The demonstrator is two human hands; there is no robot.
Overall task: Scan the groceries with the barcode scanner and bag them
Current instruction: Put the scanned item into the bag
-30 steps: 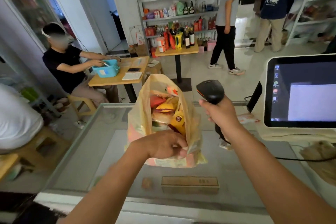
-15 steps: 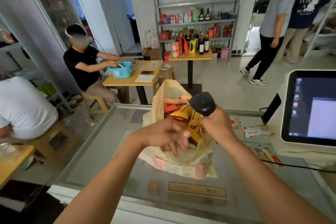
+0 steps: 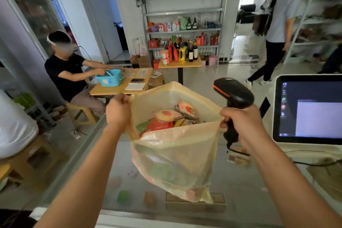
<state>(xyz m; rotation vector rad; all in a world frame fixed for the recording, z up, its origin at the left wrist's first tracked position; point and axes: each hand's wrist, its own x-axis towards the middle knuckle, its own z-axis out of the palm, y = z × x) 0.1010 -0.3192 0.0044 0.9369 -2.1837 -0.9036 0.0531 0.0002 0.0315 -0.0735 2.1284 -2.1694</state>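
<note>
Now the bag (image 3: 175, 153) gapes wider; left hand (image 3: 118, 111) grips its rim, right hand (image 3: 238, 120) rim and scanner (image 3: 233, 92).

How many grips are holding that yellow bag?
2. The left grip holds the bag by its left rim; the right grip pinches the right rim and holds the scanner too.

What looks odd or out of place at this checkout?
Only one thing: the right hand grips the barcode scanner and also pinches the rim of the bag, an awkward double hold. The left hand holds the other side. The groceries sit inside; nothing looks spilled or torn.
</note>
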